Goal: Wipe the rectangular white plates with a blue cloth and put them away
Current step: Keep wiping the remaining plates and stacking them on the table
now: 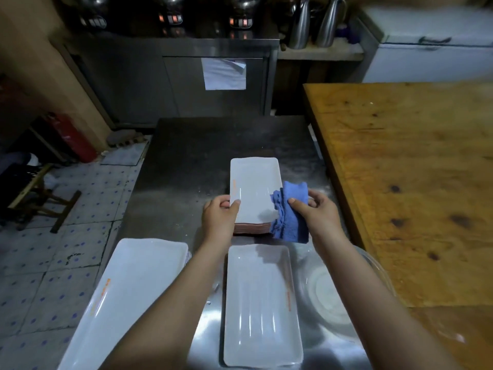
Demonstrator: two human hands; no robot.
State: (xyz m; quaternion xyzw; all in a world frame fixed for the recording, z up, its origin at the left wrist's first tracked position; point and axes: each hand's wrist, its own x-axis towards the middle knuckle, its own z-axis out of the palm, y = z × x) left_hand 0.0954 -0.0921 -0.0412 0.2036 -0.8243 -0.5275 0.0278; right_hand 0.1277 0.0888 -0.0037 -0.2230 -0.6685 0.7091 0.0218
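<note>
With the left hand (220, 214), grips the near left edge of the top plate (253, 182) — thumb flat on the white face, the other fingers curled round the rim and under it. With the right hand (318, 209), holds the cloth (290, 217) at the plate's near right edge: thumb pressed onto the blue folds from above, the other fingers curled behind them and mostly hidden. Bunched over the right rim, with one end hanging past the near right corner, down in front of the stack (250, 227). Hands facing each other across the plate's near end, well apart, bare white face between them.

Top plate lying long side running near to far, on that stack of like plates in the middle of the steel table (192, 161), brownish edges showing at the near side. Cannot tell whether resting fully there or just lifted.

Nearer, two more white plates: the middle plate (260, 303) between the forearms, orange marks along its right edge, and the left plate (125, 297), slanted, at the table's near left edge.

Right of the middle plate, a clear bowl (336, 289), just beside the wood top (413, 182). Far off, a steel cabinet (133, 84) with a paper (224, 73) stuck on its door — far left, on the floor, a red extinguisher (72, 140).
</note>
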